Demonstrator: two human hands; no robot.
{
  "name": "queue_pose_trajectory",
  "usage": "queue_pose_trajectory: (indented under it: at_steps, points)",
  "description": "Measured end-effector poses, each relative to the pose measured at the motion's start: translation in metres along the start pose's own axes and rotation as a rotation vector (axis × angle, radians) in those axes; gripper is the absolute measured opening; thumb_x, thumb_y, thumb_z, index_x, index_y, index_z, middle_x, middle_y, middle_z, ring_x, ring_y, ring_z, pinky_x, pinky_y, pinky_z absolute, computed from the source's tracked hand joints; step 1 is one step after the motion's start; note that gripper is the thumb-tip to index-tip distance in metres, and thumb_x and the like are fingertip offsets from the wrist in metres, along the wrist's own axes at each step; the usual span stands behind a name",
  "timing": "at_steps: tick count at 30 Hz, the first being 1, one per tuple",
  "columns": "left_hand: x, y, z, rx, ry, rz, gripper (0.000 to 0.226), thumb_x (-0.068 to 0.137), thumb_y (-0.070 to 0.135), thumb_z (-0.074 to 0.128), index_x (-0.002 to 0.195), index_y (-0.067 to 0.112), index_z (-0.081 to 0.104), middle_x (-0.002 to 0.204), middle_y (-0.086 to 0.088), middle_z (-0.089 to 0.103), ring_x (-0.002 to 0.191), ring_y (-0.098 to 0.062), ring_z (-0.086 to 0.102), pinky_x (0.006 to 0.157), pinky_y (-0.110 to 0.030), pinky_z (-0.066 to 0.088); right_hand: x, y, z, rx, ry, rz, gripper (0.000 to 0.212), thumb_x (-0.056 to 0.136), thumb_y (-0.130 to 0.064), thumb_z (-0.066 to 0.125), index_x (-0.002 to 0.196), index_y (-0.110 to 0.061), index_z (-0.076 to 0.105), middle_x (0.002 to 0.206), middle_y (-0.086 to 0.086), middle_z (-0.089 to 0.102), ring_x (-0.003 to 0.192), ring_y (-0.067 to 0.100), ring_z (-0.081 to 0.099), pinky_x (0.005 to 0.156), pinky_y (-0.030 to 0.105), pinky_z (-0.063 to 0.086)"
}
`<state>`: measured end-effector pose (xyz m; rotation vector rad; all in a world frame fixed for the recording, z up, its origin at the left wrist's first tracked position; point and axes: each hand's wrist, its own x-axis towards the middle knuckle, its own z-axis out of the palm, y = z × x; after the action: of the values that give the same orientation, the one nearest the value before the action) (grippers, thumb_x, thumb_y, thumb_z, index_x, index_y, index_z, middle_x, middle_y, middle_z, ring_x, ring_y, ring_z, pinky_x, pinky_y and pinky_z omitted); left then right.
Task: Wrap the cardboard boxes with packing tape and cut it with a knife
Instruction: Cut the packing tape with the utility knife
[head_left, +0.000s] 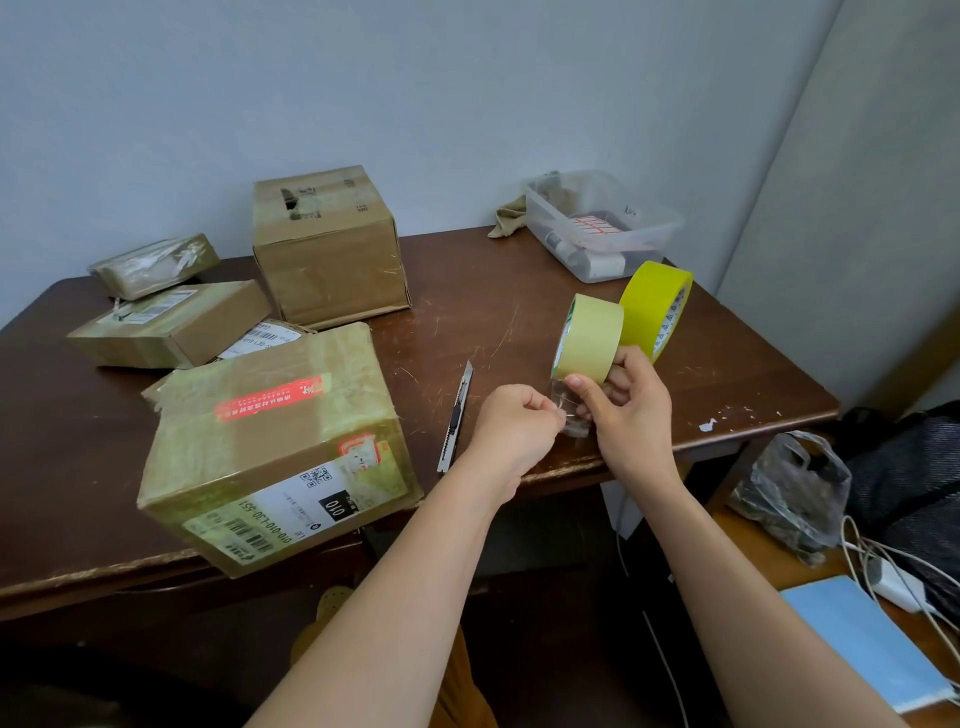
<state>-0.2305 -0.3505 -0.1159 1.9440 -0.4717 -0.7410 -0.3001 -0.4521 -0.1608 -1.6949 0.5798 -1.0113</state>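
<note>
My right hand (631, 410) grips a pale yellow roll of packing tape (592, 338) above the table's front edge. A short clear strip of tape (569, 410) hangs from the roll, and my left hand (517, 426) pinches its free end. A utility knife (456, 418) lies on the table just left of my left hand. A large cardboard box (275, 447) with labels and a red sticker sits at the front left, overhanging the edge. A bright yellow tape roll (657, 312) stands on edge behind the held roll.
A tall box (327, 244), a flat box (171, 325) and a wrapped parcel (156, 265) stand at the back left of the brown table (519, 291). A clear plastic bin (602, 223) sits at the back right. A plastic bag (795, 493) and cables lie right of the table.
</note>
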Motion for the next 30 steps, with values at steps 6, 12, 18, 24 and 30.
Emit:
queue_pose_trajectory:
  at_steps: [6,12,18,24,30]
  points:
    - [0.0,-0.001,0.005,0.036,0.06,0.016,0.009,0.097,0.027,0.061,0.088,0.027,0.063,0.121,0.0,0.053,0.117,-0.019,0.047,0.09,-0.034,0.044,0.002,0.004,0.0,-0.038,0.037,-0.031,0.02,0.09,-0.015,0.071,0.102,-0.018,0.056,0.097,-0.006,0.07,0.084,0.004,0.069,0.066,0.016,0.054]
    - [0.005,-0.008,0.007,-0.086,0.106,-0.061,0.009,0.097,0.013,0.058,0.093,0.015,0.066,0.078,-0.001,0.065,0.066,-0.009,0.061,0.068,-0.028,0.054,0.003,0.01,0.003,-0.159,0.03,-0.002,0.022,0.089,-0.024,0.072,0.102,-0.021,0.055,0.094,-0.007,0.067,0.076,0.008,0.065,0.064,0.024,0.053]
    - [0.008,-0.012,0.009,-0.026,0.133,-0.062,0.019,0.093,0.007,0.058,0.108,0.013,0.069,0.08,-0.003,0.067,0.05,-0.006,0.06,0.047,-0.019,0.045,0.006,0.012,0.004,-0.303,0.018,0.035,0.024,0.09,-0.032,0.071,0.103,-0.023,0.053,0.081,-0.003,0.063,0.07,0.015,0.061,0.06,0.037,0.051]
    - [0.018,-0.02,0.01,0.14,0.166,-0.015,0.026,0.094,0.032,0.065,0.109,0.012,0.068,0.075,-0.002,0.065,0.033,0.002,0.054,0.027,-0.008,0.029,0.003,0.009,0.009,-0.495,0.015,0.007,0.026,0.09,-0.038,0.07,0.092,-0.026,0.047,0.072,-0.007,0.056,0.062,0.009,0.052,0.053,0.028,0.037]
    - [0.025,-0.025,0.01,0.292,0.233,-0.028,0.024,0.093,0.033,0.067,0.102,0.012,0.059,0.067,-0.003,0.062,0.031,0.0,0.054,0.024,-0.011,0.026,0.004,0.011,0.013,-0.578,0.055,0.027,0.028,0.091,-0.041,0.067,0.089,-0.028,0.043,0.073,-0.01,0.052,0.065,0.007,0.052,0.053,0.025,0.033]
